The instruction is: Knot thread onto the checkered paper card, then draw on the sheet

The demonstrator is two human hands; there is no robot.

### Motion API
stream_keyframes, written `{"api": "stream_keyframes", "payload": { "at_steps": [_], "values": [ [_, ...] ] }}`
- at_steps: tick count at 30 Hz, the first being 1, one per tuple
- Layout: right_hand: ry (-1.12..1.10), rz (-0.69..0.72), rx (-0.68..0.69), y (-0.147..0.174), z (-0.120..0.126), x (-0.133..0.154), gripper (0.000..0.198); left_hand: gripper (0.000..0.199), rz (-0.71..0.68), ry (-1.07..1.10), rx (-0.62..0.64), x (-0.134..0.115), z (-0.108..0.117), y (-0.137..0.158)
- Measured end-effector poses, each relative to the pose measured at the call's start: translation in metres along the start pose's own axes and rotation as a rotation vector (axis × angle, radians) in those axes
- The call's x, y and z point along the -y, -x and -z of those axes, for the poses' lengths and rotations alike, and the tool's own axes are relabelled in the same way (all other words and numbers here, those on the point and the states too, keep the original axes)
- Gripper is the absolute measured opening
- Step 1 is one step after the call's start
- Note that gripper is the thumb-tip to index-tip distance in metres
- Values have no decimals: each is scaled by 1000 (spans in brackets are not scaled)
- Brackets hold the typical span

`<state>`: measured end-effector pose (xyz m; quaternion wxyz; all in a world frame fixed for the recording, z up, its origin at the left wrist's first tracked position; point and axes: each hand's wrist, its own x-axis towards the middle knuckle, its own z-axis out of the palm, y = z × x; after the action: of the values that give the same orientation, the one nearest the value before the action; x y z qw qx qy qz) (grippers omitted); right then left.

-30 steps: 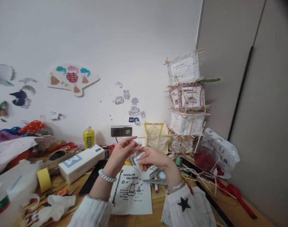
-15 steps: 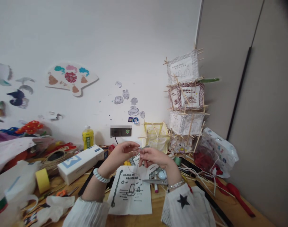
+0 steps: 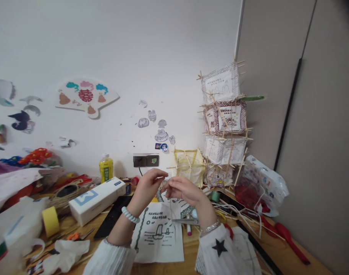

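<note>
My left hand [image 3: 152, 183] is raised over the table, its thumb and fingers drawn together beside my right fingertips. Whatever it pinches is too fine to make out. Facing it, my right hand [image 3: 184, 190] has curled fingers closed on a thin thread [image 3: 170, 208], which hangs down in front of the paper. Below both hands lies a white sheet with a sailing-boat drawing [image 3: 160, 242] and handwriting. Scissors [image 3: 187, 221] rest across its right edge, near a marker [image 3: 189, 230]. More patterned drawings lie partly hidden behind my hands.
A white box [image 3: 97, 202], a yellow tape roll [image 3: 50, 221] and a drink bottle [image 3: 106, 170] stand to the left. At the back right rises a stick-and-paper lantern tower [image 3: 226, 118], beside a yellow stick frame [image 3: 189, 166]. White cables [image 3: 237, 211] and red ribbon [image 3: 289, 238] lie right.
My hands have drawn slightly apart; my left hand has tilted more upright and its wrist has shifted right. The thread now hangs straighter below my right fingers.
</note>
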<state>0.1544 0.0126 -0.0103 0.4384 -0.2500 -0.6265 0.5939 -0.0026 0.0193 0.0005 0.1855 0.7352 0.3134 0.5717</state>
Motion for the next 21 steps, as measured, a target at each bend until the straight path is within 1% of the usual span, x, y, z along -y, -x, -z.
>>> {"api": "stream_keyframes", "payload": {
  "at_steps": [2, 5, 8, 11, 13, 15, 18, 21],
  "values": [
    [-105, -50, 38, -5, -2, -7, 31, 15, -3, 27, -11, -2, -2, 1],
    [-179, -104, 12, -11, -2, -15, 34, 14, -13, 72, -1, -3, -6, 2],
    [-260, -95, -90, -15, -2, -18, 29, 11, -22, 89, -10, -6, -9, 2],
    [-399, -59, -202, -19, -3, -20, 22, 12, 13, 118, -22, -8, -11, 2],
    [-499, -39, -246, -21, -4, -21, 20, 18, 74, 174, -26, -9, -12, 4],
    [-551, -14, -277, -23, -5, -23, 19, 27, 148, 262, -32, -9, -14, 5],
    [-509, 40, -340, -21, -5, -21, 21, 42, 217, 427, -54, -9, -13, 6],
    [-470, 124, -415, -18, 2, -14, 19, 51, 253, 595, -99, -11, -8, 5]
  ]
}}
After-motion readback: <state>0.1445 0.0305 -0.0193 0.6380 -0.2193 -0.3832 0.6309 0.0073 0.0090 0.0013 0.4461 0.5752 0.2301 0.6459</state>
